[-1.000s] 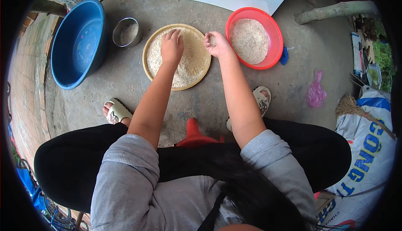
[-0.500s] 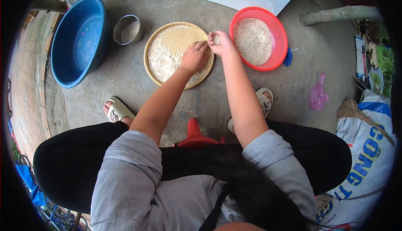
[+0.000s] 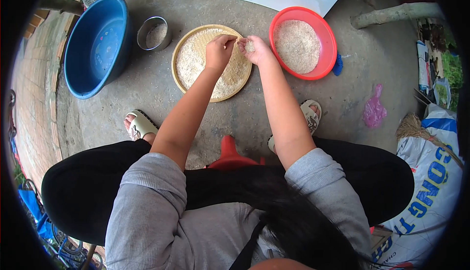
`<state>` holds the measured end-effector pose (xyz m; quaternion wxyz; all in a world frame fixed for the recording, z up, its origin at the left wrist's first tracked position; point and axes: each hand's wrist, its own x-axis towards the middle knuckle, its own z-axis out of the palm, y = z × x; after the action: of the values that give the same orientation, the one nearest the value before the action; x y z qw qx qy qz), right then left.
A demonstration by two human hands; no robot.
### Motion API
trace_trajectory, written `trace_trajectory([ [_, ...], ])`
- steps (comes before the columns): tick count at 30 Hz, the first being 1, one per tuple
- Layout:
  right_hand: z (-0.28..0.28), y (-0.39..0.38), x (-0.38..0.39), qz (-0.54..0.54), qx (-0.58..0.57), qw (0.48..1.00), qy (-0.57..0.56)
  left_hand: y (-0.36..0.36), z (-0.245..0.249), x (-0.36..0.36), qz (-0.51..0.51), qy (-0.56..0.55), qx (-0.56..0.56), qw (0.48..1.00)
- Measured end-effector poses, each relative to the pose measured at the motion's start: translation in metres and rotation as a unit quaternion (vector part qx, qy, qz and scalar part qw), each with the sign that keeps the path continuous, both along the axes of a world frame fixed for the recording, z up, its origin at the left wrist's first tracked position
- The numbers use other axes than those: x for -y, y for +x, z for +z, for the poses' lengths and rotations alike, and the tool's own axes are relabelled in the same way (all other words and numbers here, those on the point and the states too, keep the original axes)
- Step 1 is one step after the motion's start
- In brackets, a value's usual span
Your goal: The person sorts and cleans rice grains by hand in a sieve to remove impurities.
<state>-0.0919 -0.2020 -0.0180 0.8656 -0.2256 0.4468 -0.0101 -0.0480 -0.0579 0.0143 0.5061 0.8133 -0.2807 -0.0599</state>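
My right hand is cupped palm up over the right rim of a round woven bamboo tray, with a small heap of rice grains in it. My left hand hovers above the tray, thumb and fingertips pinched together close to the right palm. Whatever lies between those fingertips is too small to make out. Pale rice is spread over the tray, with yellower grains towards its upper and right parts. Just right of my right hand stands a red plastic basin containing more rice.
A steel bowl with some grain stands left of the tray, beside a large blue tub. A pink plastic bag lies on the concrete at right, near a straw brush and a white sack. A red stool is beneath me.
My left hand has risen off the grain in the tray and moved up and left, its fingers now pinched beside the right palm. The right hand stays cupped, its palm turned more upward.
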Motion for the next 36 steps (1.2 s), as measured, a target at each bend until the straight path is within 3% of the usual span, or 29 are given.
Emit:
trace_trajectory([
  [2,0.001,0.001,-0.004,0.002,-0.002,1.0,0.022,0.002,0.014,0.007,-0.016,-0.021,-0.023,0.999],
  [4,-0.001,0.002,-0.006,-0.017,-0.048,0.997,-0.065,0.003,0.018,0.013,-0.06,0.032,0.028,0.997],
  [6,-0.007,0.001,0.002,0.004,-0.042,0.999,-0.023,0.011,0.007,0.01,-0.062,0.058,0.047,0.995],
  [7,-0.01,0.001,0.005,0.025,-0.036,0.999,0.021,0.015,-0.002,0.006,-0.038,0.062,0.05,0.996],
  [10,-0.015,-0.004,0.009,0.04,-0.034,0.999,-0.013,0.024,-0.019,-0.009,0.001,0.086,0.011,0.996],
  [11,-0.017,-0.006,0.007,0.04,-0.034,0.999,-0.012,0.025,-0.024,-0.015,0.012,0.102,0.055,0.993],
  [13,-0.018,-0.012,0.002,-0.012,-0.064,0.996,-0.056,0.024,-0.028,-0.022,0.011,0.138,0.102,0.985],
  [17,-0.018,-0.02,-0.005,-0.088,-0.058,0.994,-0.038,0.019,-0.045,-0.017,0.014,0.165,0.135,0.977],
  [22,-0.012,-0.021,-0.012,-0.081,-0.048,0.992,-0.079,0.011,-0.048,0.006,-0.024,0.214,0.17,0.962],
  [30,-0.018,-0.024,-0.006,-0.071,-0.025,0.996,-0.048,-0.006,-0.047,0.022,-0.054,0.211,0.145,0.965],
  [33,-0.02,-0.025,-0.005,-0.066,-0.029,0.997,-0.04,-0.012,-0.052,0.022,-0.053,0.175,0.193,0.964],
  [36,-0.021,-0.024,-0.004,-0.063,-0.03,0.997,-0.044,-0.022,-0.056,0.016,-0.127,0.155,0.207,0.958],
])
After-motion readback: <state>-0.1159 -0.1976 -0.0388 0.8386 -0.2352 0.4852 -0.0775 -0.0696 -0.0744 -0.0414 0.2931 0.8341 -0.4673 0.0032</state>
